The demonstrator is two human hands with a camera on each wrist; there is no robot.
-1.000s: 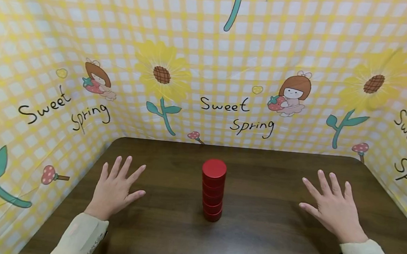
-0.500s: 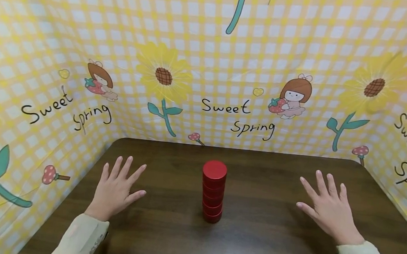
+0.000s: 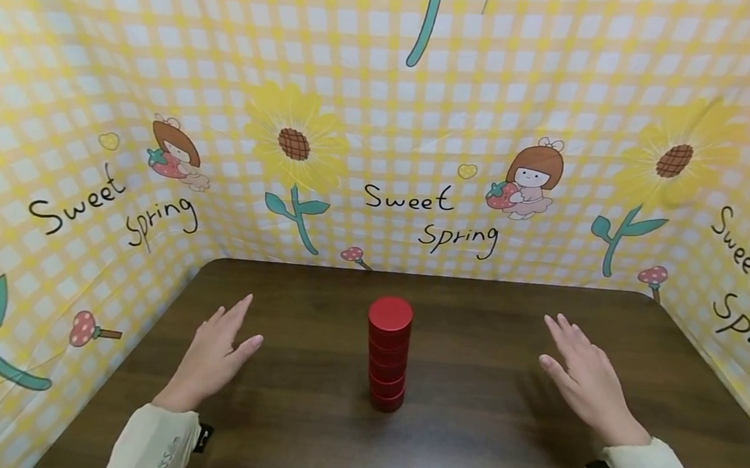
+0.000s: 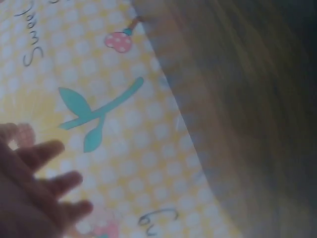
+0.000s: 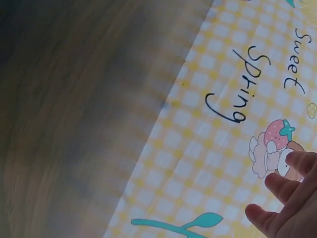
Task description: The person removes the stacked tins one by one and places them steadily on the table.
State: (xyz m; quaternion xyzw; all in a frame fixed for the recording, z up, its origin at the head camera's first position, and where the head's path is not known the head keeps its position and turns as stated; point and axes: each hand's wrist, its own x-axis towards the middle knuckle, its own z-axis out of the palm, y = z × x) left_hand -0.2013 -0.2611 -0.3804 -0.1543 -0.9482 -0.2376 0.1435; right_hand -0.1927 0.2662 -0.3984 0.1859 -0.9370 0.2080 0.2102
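A column of several red metallic discs or short cylinders stands upright near the middle of the dark wooden table. My left hand is held to the left of the column, fingers extended, thumb pointing toward it, touching nothing. On the other side my right hand mirrors it, also empty and apart from the column. Outstretched fingers show in the left wrist view, and fingers of the other hand appear in the right wrist view. Neither wrist view includes the red column.
Yellow-checked cloth printed with flowers and lettering rises behind the table and along both sides. Black wrist straps, such as the left strap, peek from the pale sleeves.
Both hands have turned from palms down toward palms facing inward, with the fingers closer together. The right hand has shifted a little to the left. The red column stays in place.
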